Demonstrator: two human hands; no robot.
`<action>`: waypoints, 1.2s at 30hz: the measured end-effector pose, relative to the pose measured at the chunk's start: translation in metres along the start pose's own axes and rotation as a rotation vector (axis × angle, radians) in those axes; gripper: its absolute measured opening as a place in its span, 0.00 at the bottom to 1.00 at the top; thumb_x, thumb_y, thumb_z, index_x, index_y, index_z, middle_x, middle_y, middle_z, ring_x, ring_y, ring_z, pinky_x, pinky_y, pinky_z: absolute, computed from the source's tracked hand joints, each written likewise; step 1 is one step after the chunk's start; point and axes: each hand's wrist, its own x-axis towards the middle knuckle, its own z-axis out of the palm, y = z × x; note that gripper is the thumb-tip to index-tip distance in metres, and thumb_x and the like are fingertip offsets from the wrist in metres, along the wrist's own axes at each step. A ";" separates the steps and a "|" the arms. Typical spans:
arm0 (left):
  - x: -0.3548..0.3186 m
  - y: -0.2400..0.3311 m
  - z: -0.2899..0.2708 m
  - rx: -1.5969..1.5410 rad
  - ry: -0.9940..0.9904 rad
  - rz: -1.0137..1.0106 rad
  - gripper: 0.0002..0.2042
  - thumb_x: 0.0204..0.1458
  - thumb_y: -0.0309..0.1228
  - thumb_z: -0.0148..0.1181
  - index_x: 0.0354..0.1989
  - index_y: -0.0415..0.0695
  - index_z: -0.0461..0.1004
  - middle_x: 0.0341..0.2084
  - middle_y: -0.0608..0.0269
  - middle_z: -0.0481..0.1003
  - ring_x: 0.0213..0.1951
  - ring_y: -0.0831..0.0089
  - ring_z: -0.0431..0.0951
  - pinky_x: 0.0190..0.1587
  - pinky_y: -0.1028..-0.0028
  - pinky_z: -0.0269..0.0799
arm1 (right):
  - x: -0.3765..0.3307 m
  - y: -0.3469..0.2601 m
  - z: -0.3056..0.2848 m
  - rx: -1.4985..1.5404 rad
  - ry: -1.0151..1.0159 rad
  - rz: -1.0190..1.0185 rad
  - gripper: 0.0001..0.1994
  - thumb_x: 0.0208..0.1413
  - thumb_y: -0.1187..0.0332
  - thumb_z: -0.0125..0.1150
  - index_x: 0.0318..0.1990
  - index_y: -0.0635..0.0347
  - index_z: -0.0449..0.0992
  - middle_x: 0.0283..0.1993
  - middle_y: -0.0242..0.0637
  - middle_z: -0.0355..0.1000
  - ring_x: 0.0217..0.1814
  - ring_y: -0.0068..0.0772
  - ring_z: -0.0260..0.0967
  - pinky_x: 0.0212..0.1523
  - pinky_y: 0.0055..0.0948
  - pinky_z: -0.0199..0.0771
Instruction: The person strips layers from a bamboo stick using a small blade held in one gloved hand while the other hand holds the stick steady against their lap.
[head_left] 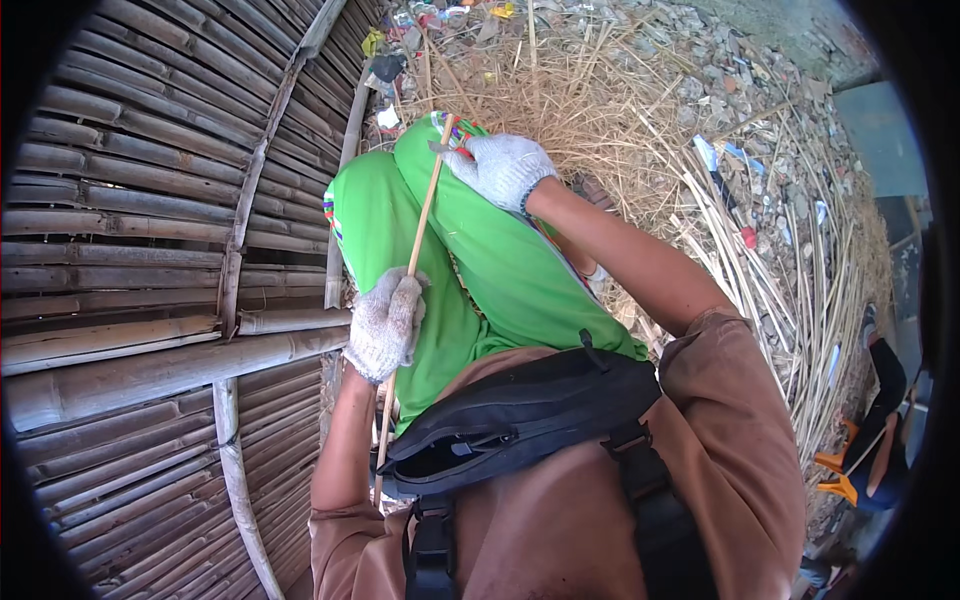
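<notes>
Thin stick (pixel 425 215): the left grip (pixel 385 325) closes around it; the right grip (pixel 505 172) clasps 1 small blade (pixel 438 147) against it.

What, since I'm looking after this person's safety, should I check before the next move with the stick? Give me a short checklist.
1. Left hand gripping the stick: ok, closed around it.
2. Right hand holding the small tool: ok, up near the stick's far end.
3. Gloves worn: ok, on both hands.
4. Legs clear of the tool: not ok, it is over a knee in green trousers in this view.
5. Black waist bag closed: not ok, it gapes at the person's left.
6. Tool's edge sharp: cannot tell, too small to judge.
</notes>
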 end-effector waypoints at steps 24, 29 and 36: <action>-0.009 -0.009 -0.001 -0.257 -0.047 -0.029 0.17 0.78 0.40 0.48 0.53 0.38 0.76 0.19 0.70 0.69 0.10 0.81 0.63 0.11 0.76 0.57 | 0.001 0.002 0.001 0.006 -0.006 -0.016 0.41 0.73 0.28 0.34 0.41 0.54 0.87 0.44 0.58 0.85 0.47 0.62 0.85 0.51 0.61 0.82; 0.010 -0.007 -0.004 -0.253 -0.071 0.002 0.18 0.78 0.41 0.49 0.52 0.36 0.76 0.20 0.70 0.69 0.10 0.82 0.62 0.11 0.76 0.57 | 0.005 0.002 0.004 0.012 -0.015 0.001 0.42 0.72 0.28 0.34 0.40 0.54 0.87 0.45 0.58 0.85 0.48 0.62 0.85 0.52 0.60 0.83; -0.031 -0.008 -0.002 -0.325 -0.068 -0.082 0.18 0.78 0.40 0.48 0.52 0.36 0.75 0.20 0.70 0.68 0.11 0.82 0.62 0.11 0.77 0.56 | 0.002 0.002 0.001 0.008 -0.030 0.032 0.42 0.72 0.28 0.34 0.42 0.55 0.88 0.47 0.57 0.85 0.51 0.62 0.84 0.55 0.60 0.82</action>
